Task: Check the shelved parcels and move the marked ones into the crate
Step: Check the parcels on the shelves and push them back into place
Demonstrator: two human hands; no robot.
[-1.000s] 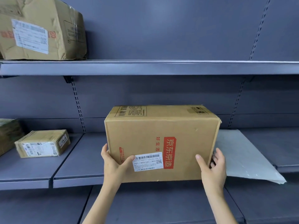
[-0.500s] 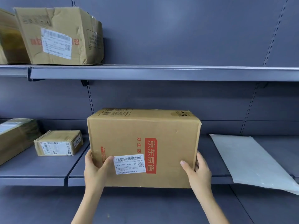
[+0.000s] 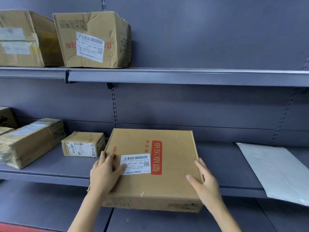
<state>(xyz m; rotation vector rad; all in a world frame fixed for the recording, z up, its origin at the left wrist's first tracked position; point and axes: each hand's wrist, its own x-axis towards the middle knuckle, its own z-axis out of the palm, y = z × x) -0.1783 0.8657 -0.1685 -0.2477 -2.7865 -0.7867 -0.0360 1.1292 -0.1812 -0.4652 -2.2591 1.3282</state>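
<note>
A brown cardboard parcel (image 3: 167,181) with red printed characters and a white barcode label (image 3: 135,164) is tipped so its labelled face points up at me, in front of the middle shelf (image 3: 50,174). My left hand (image 3: 105,173) grips its left edge with the thumb on the label. My right hand (image 3: 204,183) holds the right edge, thumb on the top face. No crate is in view.
A small taped box (image 3: 83,144) and a long wrapped parcel (image 3: 30,143) lie left on the middle shelf. A white mailer bag (image 3: 275,171) overhangs its right end. Two crumpled boxes (image 3: 93,39) stand on the upper shelf (image 3: 184,76). A red strip (image 3: 10,227) shows at the bottom left.
The parcel has been tipped toward me, so its labelled front now faces up and its bottom side shows. Both hands kept their hold. My view has shifted left.
</note>
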